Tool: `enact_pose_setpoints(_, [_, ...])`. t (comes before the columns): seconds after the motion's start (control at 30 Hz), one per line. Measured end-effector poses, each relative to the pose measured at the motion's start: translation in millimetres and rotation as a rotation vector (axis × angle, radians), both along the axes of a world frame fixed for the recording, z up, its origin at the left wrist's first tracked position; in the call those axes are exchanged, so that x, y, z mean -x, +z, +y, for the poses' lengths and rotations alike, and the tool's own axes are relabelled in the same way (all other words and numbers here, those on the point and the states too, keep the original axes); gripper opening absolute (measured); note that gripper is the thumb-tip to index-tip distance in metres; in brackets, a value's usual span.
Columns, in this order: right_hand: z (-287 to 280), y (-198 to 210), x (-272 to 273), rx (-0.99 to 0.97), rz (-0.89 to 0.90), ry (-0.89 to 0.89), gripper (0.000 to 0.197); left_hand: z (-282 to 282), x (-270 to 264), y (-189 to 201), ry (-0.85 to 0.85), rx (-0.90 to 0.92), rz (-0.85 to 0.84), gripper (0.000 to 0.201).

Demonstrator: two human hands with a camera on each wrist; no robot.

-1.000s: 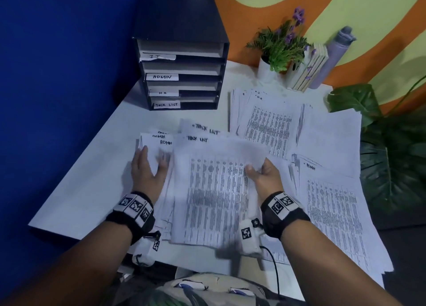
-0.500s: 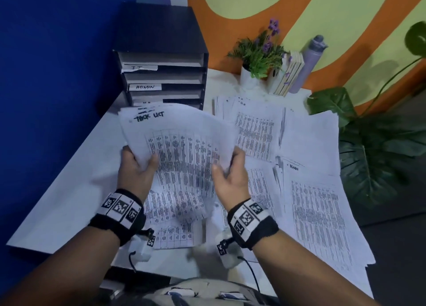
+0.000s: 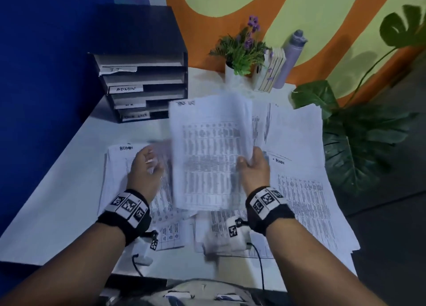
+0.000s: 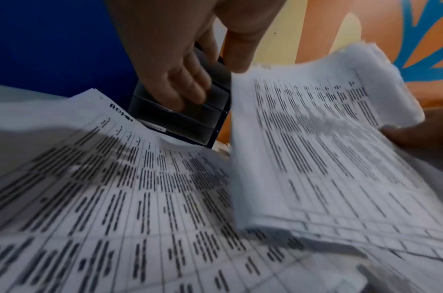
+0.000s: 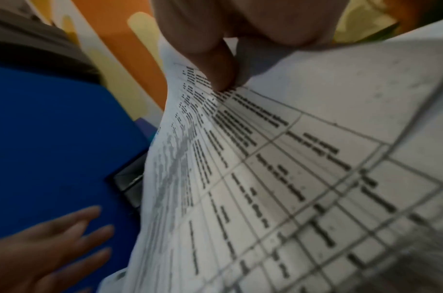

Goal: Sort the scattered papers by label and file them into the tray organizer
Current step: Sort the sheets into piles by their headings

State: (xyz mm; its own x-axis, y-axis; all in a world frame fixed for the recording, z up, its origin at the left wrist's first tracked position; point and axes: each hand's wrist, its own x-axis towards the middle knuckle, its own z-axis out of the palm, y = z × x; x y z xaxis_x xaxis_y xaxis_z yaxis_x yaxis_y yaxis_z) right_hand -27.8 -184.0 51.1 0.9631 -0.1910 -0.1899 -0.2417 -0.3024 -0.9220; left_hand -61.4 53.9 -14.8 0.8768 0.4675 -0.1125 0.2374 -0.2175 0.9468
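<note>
The right hand [image 3: 252, 167] pinches the task-list stack [image 3: 207, 153] upright above the desk; the left hand [image 3: 145, 167] hovers open-fingered. Sorting looks done for this label: next, probably the tray organizer's [image 3: 143, 75] bottom slot.

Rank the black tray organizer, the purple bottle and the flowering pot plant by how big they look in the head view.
1. Tray organizer, clearly largest.
2. Pot plant.
3. Purple bottle, narrower, though about as tall as the plant, so these two are close.
</note>
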Motion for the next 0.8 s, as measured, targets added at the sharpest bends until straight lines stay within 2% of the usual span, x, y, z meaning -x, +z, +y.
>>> enact_pose_setpoints(0.17, [-86.8, -17.0, -14.3, 0.242, -0.010, -0.152, 0.003, 1.7, 4.5, -36.2, -0.071, -0.327, 0.221, 0.052])
enact_pose_setpoints(0.27, [-141.2, -28.1, -19.0, 0.348, 0.062, -0.202, 0.010, -0.3, 5.1, -48.6, -0.117, -0.507, 0.351, 0.059])
enact_pose_setpoints(0.4, [-200.9, -39.2, -14.8, 0.424, 0.111, -0.277, 0.009, -5.1, 12.0, -54.4, -0.131, -0.668, 0.587, 0.068])
enact_pose_setpoints(0.57, [-237.9, -43.7, -14.8, 0.358, 0.178, -0.409, 0.017, -2.4, 20.5, -73.3, -0.166, -0.598, 0.743, 0.083])
enact_pose_setpoints(0.8, [-251.7, -40.4, -43.2, 0.164, 0.194, -0.402, 0.023, 6.9, 20.9, -88.2, -0.202, -0.611, 0.774, 0.087])
